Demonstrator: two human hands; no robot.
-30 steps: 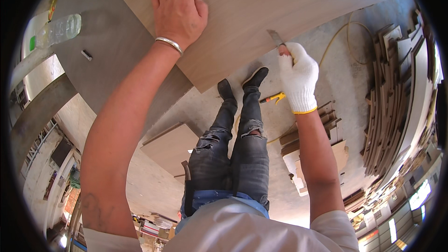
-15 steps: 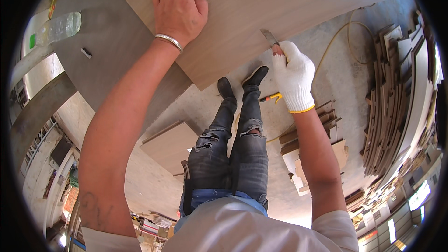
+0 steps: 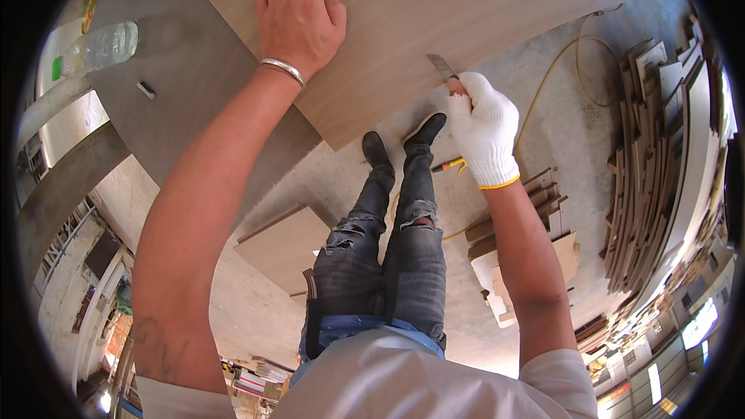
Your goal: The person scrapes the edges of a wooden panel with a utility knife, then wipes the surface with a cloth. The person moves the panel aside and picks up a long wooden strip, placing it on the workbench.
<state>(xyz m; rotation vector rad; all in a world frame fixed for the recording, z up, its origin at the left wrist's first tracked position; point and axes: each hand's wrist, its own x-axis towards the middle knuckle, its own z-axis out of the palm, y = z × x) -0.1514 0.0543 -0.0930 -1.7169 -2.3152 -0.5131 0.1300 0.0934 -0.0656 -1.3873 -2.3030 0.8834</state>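
Observation:
A large wood-grain panel (image 3: 388,31) lies across the top of the view, overlapping a darker grey-brown panel (image 3: 178,54). My bare left hand (image 3: 301,19), with a silver bangle at the wrist, rests on the lighter panel with its fingers stretched out. In a white knit glove, my right hand (image 3: 487,128) is closed round a knife with a flat metal blade (image 3: 442,65). The blade is at the panel's near edge; whether it touches the wood I cannot tell. The glove hides the knife's handle.
A clear bottle (image 3: 105,48) with a green cap and a small dark-and-white object (image 3: 146,91) lie at the left. A yellow air gun (image 3: 450,164) and hose (image 3: 535,97) are on the floor. Stacked boards (image 3: 652,163) stand at the right.
My right hand has shifted slightly left with the knife, along the panel's near edge. My left hand stays nearly still on the panel.

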